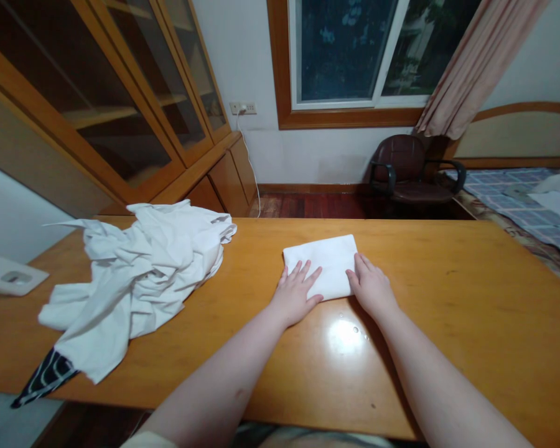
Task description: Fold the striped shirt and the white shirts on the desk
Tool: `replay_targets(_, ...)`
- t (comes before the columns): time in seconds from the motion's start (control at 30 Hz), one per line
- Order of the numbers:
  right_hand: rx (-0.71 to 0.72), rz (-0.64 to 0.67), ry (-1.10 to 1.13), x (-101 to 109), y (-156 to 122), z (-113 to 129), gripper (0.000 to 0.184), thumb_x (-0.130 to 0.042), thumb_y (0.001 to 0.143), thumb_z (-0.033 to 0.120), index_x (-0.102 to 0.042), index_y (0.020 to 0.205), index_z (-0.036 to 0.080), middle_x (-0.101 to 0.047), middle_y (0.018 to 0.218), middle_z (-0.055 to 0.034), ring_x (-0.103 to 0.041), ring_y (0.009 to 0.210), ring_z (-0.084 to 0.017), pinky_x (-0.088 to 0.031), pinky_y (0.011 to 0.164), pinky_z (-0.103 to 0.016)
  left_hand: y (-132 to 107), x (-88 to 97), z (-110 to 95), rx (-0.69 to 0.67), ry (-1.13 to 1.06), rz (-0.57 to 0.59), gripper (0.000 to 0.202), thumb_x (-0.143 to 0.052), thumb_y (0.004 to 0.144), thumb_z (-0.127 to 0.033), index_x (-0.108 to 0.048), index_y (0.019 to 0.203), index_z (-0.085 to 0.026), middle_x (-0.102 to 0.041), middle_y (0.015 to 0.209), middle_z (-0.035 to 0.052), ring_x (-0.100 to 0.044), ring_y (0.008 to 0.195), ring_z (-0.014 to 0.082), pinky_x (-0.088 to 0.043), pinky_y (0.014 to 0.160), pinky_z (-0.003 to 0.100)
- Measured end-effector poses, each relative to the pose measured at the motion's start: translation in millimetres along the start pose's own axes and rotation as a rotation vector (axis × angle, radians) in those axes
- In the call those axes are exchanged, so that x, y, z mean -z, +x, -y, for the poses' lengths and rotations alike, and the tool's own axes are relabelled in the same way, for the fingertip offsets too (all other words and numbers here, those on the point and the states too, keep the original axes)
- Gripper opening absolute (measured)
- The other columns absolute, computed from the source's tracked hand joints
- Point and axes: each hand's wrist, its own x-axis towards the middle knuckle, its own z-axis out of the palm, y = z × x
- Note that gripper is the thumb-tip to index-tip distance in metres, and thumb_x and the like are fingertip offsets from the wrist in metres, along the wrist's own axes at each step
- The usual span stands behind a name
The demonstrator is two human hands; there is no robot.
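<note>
A white cloth, folded into a flat rectangle, lies near the middle of the wooden table. My left hand rests on its lower left part, palm down with fingers spread. At the cloth's right edge is my right hand, its thumb on top and its other fingers close together along the side, gripping the edge. To the left sits a loose, crumpled heap of white fabric. From under the heap's front corner a black piece of fabric with white lines sticks out over the table edge.
The wooden table spans the view, with shiny droplets near me. A white plastic object juts in at the left. Beyond stand a glass-door cabinet, an office chair and a bed.
</note>
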Motion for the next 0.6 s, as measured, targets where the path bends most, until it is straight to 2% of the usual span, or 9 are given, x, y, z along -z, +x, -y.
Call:
replay_targets(0.07, -0.024, -0.072, -0.054, 3, -5, 6, 0.061, -0.036, 0.092, 0.041, -0.038, 0.141, 0.005, -0.032, 0.148, -0.0221, -0.039, 0.129, -0.036, -0.03, 0.104, -0.052, 0, -2.3, 1, 0.005, 0.007, 0.003, 0.068, -0.044, 0.088, -0.054, -0.02, 0.148, -0.034, -0.014, 0.157, 0.0057, -0.011, 0.144, 0.0271, -0.008, 0.114, 0.054)
replay_targets(0.1, 0.012, -0.119, -0.075, 5, -7, 10, 0.06, -0.037, 0.093, 0.041, -0.039, 0.141, 0.005, -0.029, 0.15, -0.0218, -0.032, 0.134, -0.036, -0.024, 0.107, -0.054, 1, -3.5, 1, 0.004, 0.008, 0.002, 0.068, -0.044, 0.088, -0.054, -0.02, 0.148, -0.034, -0.014, 0.157, 0.0059, -0.01, 0.144, 0.0271, -0.008, 0.114, 0.054)
replay_targets(0.2, 0.314, -0.151, -0.101, 10, -7, 26, 0.052, -0.035, 0.095, 0.039, -0.043, 0.14, 0.016, -0.022, 0.154, -0.0119, -0.017, 0.142, -0.028, -0.009, 0.113, -0.051, 1, -6.0, 1, -0.008, 0.008, -0.006, 0.067, -0.042, 0.089, -0.055, -0.021, 0.148, -0.034, -0.014, 0.157, 0.0055, -0.009, 0.144, 0.0263, -0.007, 0.114, 0.054)
replay_targets(0.27, 0.47, -0.08, -0.098, 11, 3, 35, 0.05, -0.035, 0.095, 0.041, -0.044, 0.14, 0.022, -0.022, 0.155, -0.0071, -0.016, 0.142, -0.024, -0.008, 0.114, -0.048, 2, -6.2, 1, -0.009, 0.008, -0.006, 0.065, -0.041, 0.089, -0.056, -0.023, 0.148, -0.033, -0.014, 0.157, 0.0053, -0.008, 0.144, 0.0259, -0.006, 0.114, 0.054)
replay_targets(0.3, 0.481, -0.042, -0.099, 10, 10, 37, 0.05, -0.036, 0.094, 0.043, -0.044, 0.14, 0.023, -0.023, 0.154, -0.0072, -0.017, 0.142, -0.025, -0.009, 0.114, -0.048, 2, -6.0, 1, -0.005, 0.007, -0.002, 0.065, -0.041, 0.089, -0.056, -0.023, 0.148, -0.034, -0.014, 0.157, 0.0052, -0.008, 0.144, 0.026, -0.006, 0.113, 0.056)
replay_targets(0.47, 0.322, 0.097, -0.079, -4, 47, 28, 0.064, -0.037, 0.091, 0.055, -0.033, 0.146, 0.022, -0.024, 0.154, -0.0114, -0.017, 0.142, -0.028, -0.017, 0.111, -0.053, 1, -3.4, 0, 0.018, -0.006, 0.038, 0.066, -0.041, 0.089, -0.055, -0.017, 0.148, -0.037, -0.01, 0.158, 0.0039, -0.006, 0.144, 0.0279, -0.005, 0.11, 0.064)
replay_targets(0.6, 0.301, 0.111, -0.049, -14, 51, 20, 0.065, -0.033, 0.092, 0.057, -0.027, 0.148, 0.025, -0.02, 0.155, -0.01, -0.014, 0.143, -0.027, -0.017, 0.111, -0.053, 1, -2.8, 2, 0.011, -0.014, 0.043, 0.066, -0.039, 0.089, -0.056, -0.016, 0.148, -0.038, -0.009, 0.158, 0.0038, -0.003, 0.144, 0.0289, -0.006, 0.11, 0.063)
